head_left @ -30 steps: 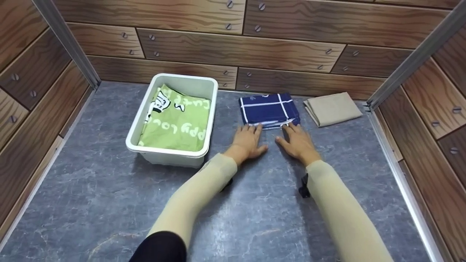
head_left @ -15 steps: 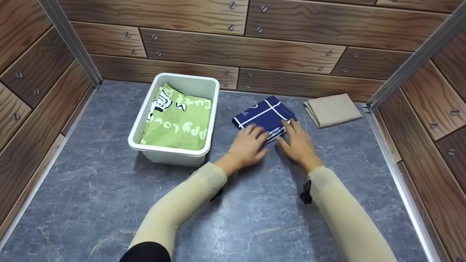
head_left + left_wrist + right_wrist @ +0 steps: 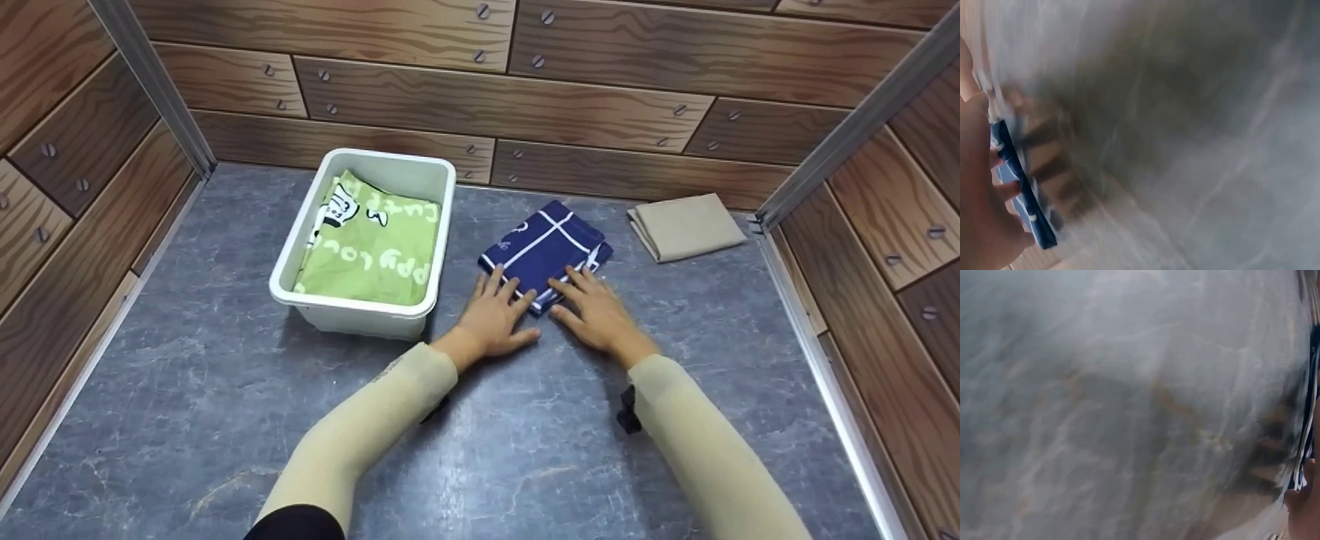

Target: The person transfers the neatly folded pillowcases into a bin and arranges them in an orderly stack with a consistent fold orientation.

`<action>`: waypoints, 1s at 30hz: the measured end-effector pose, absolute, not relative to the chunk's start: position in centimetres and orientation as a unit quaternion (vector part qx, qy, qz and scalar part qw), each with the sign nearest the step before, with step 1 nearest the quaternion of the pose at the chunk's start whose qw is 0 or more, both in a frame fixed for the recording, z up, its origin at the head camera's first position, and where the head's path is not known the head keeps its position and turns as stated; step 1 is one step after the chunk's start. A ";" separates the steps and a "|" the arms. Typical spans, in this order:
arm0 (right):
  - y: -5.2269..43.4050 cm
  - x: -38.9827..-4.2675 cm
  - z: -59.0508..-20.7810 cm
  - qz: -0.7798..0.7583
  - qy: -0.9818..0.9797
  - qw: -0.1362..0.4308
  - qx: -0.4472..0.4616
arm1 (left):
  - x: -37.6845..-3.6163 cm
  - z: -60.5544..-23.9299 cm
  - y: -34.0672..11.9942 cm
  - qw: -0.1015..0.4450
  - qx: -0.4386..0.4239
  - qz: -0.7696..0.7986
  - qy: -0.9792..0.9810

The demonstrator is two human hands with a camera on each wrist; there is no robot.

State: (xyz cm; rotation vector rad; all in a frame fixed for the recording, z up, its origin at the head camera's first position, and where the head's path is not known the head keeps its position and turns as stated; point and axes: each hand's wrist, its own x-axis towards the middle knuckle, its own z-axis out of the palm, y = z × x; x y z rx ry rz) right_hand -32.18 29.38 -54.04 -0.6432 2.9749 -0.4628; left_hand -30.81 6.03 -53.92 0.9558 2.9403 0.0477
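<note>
While we look down from the head view, the scene reads like this:

Left hand: our left hand lies flat on the near-left edge of the folded navy cloth, fingers straight and spread, pressing rather than gripping.

Right hand: our right hand lies the same way on the near-right edge of that cloth, fingers extended, nothing pinched or curled round.

Navy cloth: it sits on the grey table, turned at an angle, just right of the white bin and apart from it, with white check lines showing on top.

Wrist views: both are heavily blurred; the left one shows only a blue cloth edge against our palm, the right one a sliver of striped edge at the frame's side, so we read the grips from the head view.

Done so far: we judge one piece settled, since the green printed cloth lies folded inside the bin. The navy cloth looks fully folded as well.

Left to do: as we judge it, the navy cloth is not yet lifted and has not reached the bin, and the tan cloth lies folded and untouched near the far-right corner, well apart from both hands.

Progress: we reckon roughly a third along, with two folded pieces on the table.
</note>
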 end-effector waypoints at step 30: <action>30.0 -29.4 -54.2 -0.154 0.958 0.034 -0.241 | -27.8 -54.4 4.3 0.058 0.280 0.048 0.957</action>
